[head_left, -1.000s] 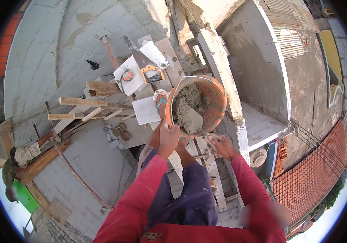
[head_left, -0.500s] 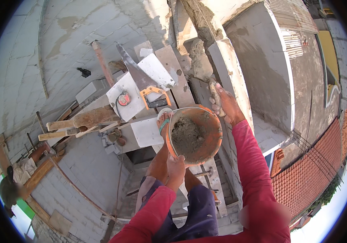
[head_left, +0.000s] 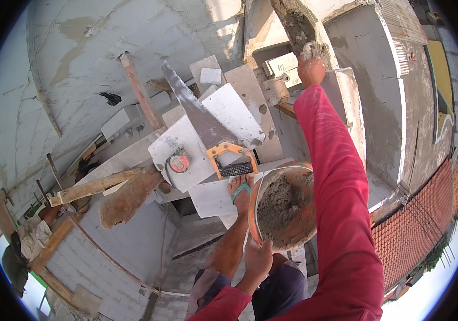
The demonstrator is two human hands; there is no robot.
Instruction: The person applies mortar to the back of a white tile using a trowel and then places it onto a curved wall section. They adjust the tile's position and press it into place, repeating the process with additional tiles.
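Gripping the orange mortar bucket by its near rim, my left hand has its fingers closed on it, held beside my knee. My right hand reaches up to the wall top, fingers curled around a lump of mortar. Risk noted: the one-handed hold could let the loaded bucket tip, and wet mortar may drop off the wall edge. A handsaw and tape measure lie on white blocks. Outdoor rooftop site, plastered walls, tiled roof below.
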